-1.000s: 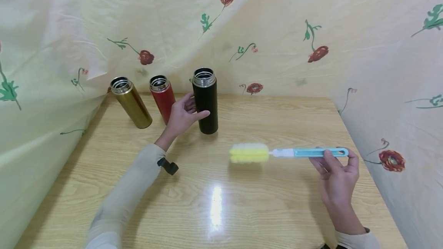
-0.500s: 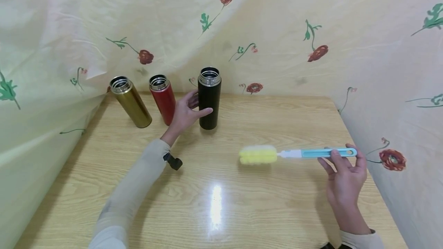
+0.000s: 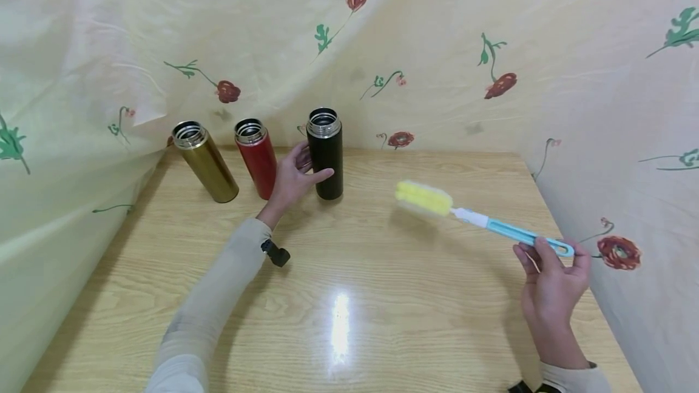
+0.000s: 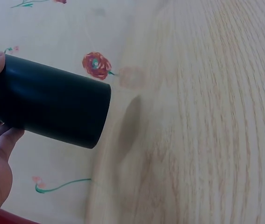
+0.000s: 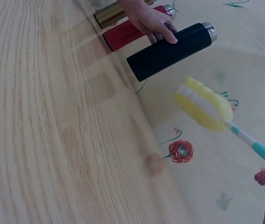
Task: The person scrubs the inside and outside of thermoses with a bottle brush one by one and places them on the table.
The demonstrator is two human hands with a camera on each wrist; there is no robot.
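My left hand grips a black thermos bottle, thumb across its front and fingers behind. The bottle is upright, with a bare threaded steel mouth. In the left wrist view the base of the black bottle hangs a little apart from its shadow on the table. My right hand pinches the light-blue handle end of a bottle brush. The brush's yellow-and-white sponge head is in the air, tilted up to the left, apart from the black bottle. In the right wrist view the sponge brush shows close up.
A red thermos bottle stands just left of my left hand, and a gold one farther left. Both have uncovered mouths. Flower-printed cloth hangs behind and at both sides of the wooden table.
The brush has moved right, and its sponge head has swung upward. The black bottle, in my left hand, went slightly right and away, then a little back left. The red and gold bottles stayed put.
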